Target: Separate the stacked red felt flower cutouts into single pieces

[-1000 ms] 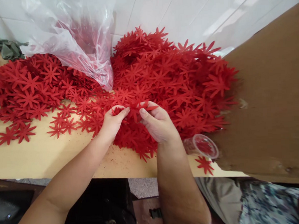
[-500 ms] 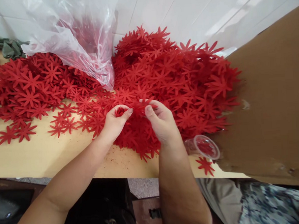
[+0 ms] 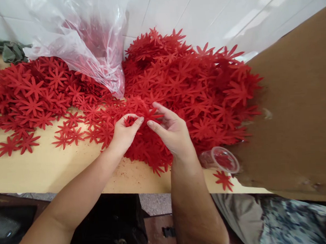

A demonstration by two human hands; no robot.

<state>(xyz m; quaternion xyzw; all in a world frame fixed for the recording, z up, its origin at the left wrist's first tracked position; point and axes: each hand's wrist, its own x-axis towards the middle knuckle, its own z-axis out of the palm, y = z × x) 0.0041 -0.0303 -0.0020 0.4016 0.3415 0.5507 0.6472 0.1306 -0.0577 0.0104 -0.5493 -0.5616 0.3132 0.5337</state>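
"The right hand (image 3: 172,130) has shifted left, thumb and fingers parted."

"Over the red pile (image 3: 182,84)?"

"Yes. The left hand (image 3: 125,134) pinches a flower (image 3: 149,115) between the two; whether the right touches it, I can't tell."

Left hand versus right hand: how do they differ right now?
The left hand pinches a red flower cutout at its thumb tip; the right hand has thumb and fingers spread apart. The left hand's fingers are curled, while the right hand's forefinger reaches out straighter. Both are bare and by the same cutout, in front of the red pile.
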